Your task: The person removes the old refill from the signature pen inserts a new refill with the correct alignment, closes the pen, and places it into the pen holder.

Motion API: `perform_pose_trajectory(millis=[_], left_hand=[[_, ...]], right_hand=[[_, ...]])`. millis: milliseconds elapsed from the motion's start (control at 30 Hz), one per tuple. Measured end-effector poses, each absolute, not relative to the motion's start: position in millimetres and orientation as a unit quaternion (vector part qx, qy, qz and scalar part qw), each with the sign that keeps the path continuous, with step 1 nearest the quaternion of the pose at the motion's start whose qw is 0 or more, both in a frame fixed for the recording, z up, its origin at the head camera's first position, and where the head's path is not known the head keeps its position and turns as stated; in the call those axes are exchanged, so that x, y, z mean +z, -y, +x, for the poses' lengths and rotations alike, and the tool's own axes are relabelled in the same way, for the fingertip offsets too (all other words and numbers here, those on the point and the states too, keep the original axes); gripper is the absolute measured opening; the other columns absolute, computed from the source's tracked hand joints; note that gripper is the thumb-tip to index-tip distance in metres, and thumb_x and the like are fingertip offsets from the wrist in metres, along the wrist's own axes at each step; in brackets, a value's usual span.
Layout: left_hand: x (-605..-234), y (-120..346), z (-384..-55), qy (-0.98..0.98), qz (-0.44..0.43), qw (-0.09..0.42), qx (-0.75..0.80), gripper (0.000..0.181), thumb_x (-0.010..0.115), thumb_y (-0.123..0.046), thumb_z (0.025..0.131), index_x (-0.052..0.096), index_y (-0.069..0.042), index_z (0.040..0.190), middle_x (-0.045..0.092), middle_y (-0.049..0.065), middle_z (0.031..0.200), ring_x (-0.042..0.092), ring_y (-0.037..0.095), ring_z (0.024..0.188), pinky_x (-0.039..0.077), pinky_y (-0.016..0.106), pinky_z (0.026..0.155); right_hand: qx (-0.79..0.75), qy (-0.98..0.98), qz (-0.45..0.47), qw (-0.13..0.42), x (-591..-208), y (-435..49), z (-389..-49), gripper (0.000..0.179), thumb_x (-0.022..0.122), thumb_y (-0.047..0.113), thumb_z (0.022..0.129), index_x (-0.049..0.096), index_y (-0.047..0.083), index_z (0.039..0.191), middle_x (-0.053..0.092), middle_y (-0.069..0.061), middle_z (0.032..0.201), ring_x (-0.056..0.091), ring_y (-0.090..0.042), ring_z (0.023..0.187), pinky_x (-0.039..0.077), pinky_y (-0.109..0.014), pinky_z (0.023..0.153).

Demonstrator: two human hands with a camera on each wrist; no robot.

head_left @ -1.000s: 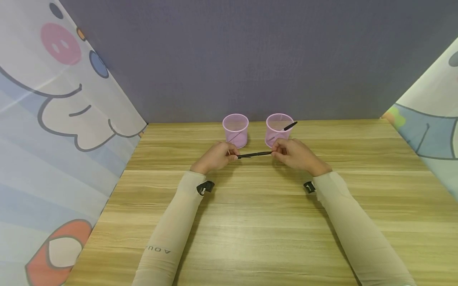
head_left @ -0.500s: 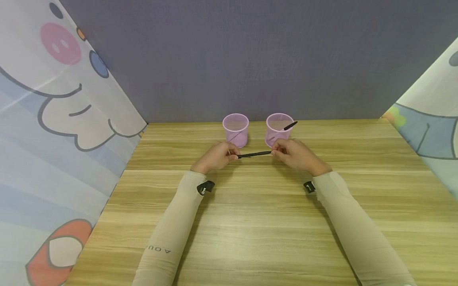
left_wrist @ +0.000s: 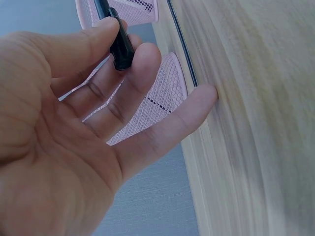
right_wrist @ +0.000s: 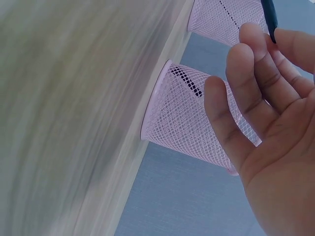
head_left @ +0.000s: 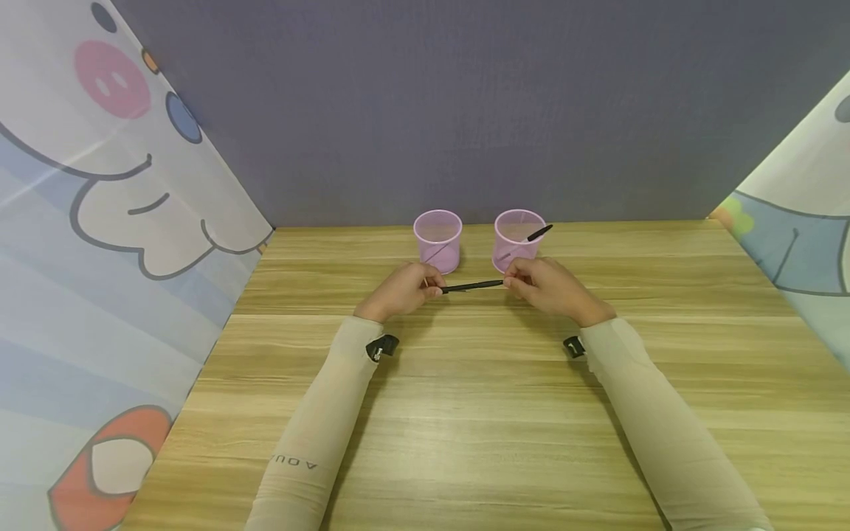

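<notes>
A black pen [head_left: 473,286] is held level between both hands, in front of two pink mesh cups. My left hand [head_left: 402,290] pinches its clip end between thumb and fingers; in the left wrist view the pen [left_wrist: 122,48] shows its clip near the thumb. At the opposite end, my right hand [head_left: 547,287] pinches the tapered tip, with the other fingers loosely bent. The right cup [head_left: 502,251] has another black pen [head_left: 539,234] leaning out over its rim. Through the mesh of the left cup [head_left: 449,258] shows a thin dark slanting line.
Both cups stand near the back edge of the wooden table [head_left: 465,413], before a dark grey wall [head_left: 425,110]. Cartoon-printed curtains [head_left: 133,295] border the sides. In the left wrist view, a thin dark strip [left_wrist: 182,44] lies along the tabletop by the little finger.
</notes>
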State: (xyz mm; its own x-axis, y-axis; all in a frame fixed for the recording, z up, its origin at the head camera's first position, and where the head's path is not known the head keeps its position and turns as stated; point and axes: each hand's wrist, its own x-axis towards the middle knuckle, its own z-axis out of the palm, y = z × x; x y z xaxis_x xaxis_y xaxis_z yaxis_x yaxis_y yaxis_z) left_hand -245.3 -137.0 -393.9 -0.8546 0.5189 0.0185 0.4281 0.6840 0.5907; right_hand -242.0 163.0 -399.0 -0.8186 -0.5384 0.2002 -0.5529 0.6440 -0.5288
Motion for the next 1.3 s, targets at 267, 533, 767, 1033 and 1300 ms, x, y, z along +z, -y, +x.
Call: perform_pose_trajectory(millis=[267,533,767,1033,1300], left_hand=[[-394.0,137.0,-245.8,-0.914,0.258,0.076,0.302,0.008,0.069,-0.009,0.097,0.075,-0.009,0.101,0.072,0.004,0.091,0.063,0.017,0.088,0.052,0.032,0.082],[-393.0,136.8,-244.9,-0.913,0.260,0.078,0.304,0.008,0.068,-0.009,0.097,0.075,-0.008,0.101,0.071,0.004,0.091,0.063,0.018,0.088,0.052,0.032,0.081],[-393.5,136.9,-245.6,-0.912,0.263,0.076,0.305,0.007,0.069,-0.008,0.096,0.075,-0.008,0.100,0.072,0.004,0.091,0.063,0.018,0.088,0.052,0.032,0.082],[-394.1,137.0,-246.0,-0.912,0.263,0.077,0.306,0.008,0.068,-0.008,0.097,0.075,-0.009,0.100,0.071,0.004,0.091,0.063,0.018,0.088,0.052,0.033,0.082],[-393.4,136.9,-245.1,-0.912,0.261,0.079,0.307,0.008,0.068,-0.007,0.096,0.075,-0.007,0.101,0.072,0.005,0.092,0.063,0.018,0.090,0.052,0.033,0.084]], right_hand=[[0.292,0.910,0.295,0.004,-397.7,-162.2,-241.9,0.011,0.063,0.016,0.102,0.066,0.011,0.093,0.063,0.003,0.072,0.056,-0.012,0.066,0.046,-0.031,0.062],[0.291,0.910,0.297,0.006,-398.0,-161.8,-241.4,0.014,0.061,0.015,0.102,0.064,0.012,0.089,0.062,0.004,0.070,0.054,-0.011,0.064,0.044,-0.030,0.059],[0.289,0.910,0.297,0.007,-398.1,-161.3,-240.9,0.018,0.060,0.015,0.103,0.061,0.013,0.086,0.060,0.004,0.068,0.051,-0.011,0.062,0.042,-0.029,0.058],[0.291,0.911,0.291,0.000,-398.5,-161.1,-241.1,0.019,0.059,0.016,0.104,0.061,0.013,0.085,0.059,0.003,0.069,0.051,-0.012,0.063,0.043,-0.031,0.059],[0.288,0.913,0.290,-0.004,-399.8,-161.6,-242.0,0.020,0.059,0.017,0.104,0.062,0.012,0.086,0.059,0.003,0.068,0.051,-0.012,0.061,0.043,-0.031,0.058]])
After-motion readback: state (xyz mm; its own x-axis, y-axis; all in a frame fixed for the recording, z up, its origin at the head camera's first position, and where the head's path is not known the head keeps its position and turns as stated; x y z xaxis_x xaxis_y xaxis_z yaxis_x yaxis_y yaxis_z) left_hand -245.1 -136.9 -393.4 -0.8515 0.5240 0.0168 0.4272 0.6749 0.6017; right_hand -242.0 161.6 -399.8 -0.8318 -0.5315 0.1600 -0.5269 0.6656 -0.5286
